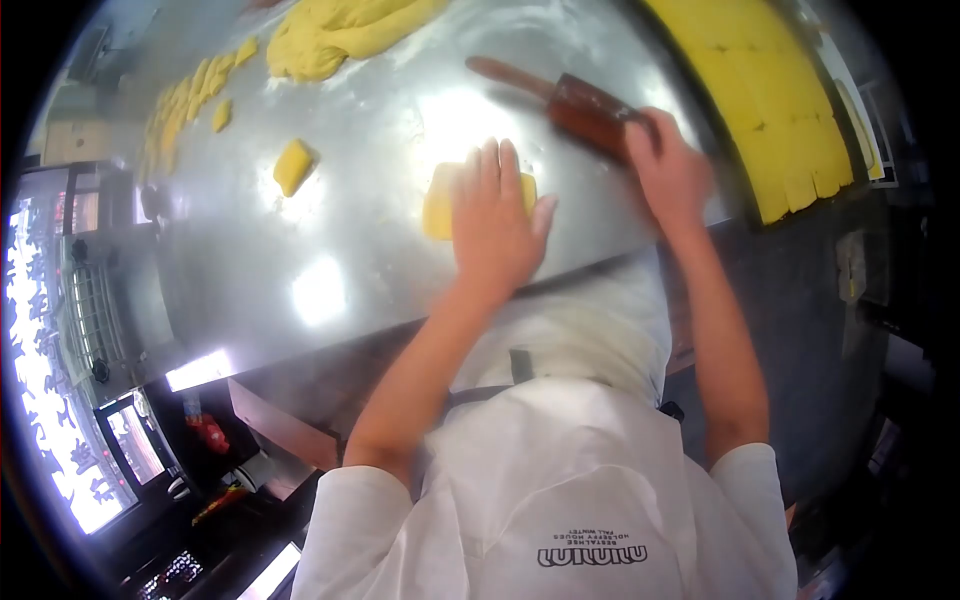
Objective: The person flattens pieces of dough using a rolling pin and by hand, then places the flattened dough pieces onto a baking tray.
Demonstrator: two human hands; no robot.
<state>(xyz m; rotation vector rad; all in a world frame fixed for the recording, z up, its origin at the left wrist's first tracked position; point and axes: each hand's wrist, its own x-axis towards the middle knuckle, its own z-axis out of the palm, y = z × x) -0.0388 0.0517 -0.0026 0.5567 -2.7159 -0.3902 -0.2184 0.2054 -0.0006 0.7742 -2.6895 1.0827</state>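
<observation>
- My landmark is the flat, squarish piece of yellow dough [437, 205] lying on the shiny silver metal table [230, 265].
- I have the left hand [495, 222] palm down over that piece, fingers straight and loose, grasping nothing.
- Right of the piece, my right hand [670, 175] is curled around the near end of the reddish-brown wooden rolling pin [595, 115]; the pin's far handle points up and away.
- I judge the step in hand as flattening or turning the piece between rolling strokes; the next move calls for sliding the left fingers clear and squaring the pin over the dough.
- Left of the piece sits a small, thick yellow dough lump [293, 167]; beyond it, the large yellow dough mass [340, 38] is cut off at the top.
- My left hand hides the piece's middle, my right covers the pin's near handle, and blur leaves pressing force unreadable.
</observation>
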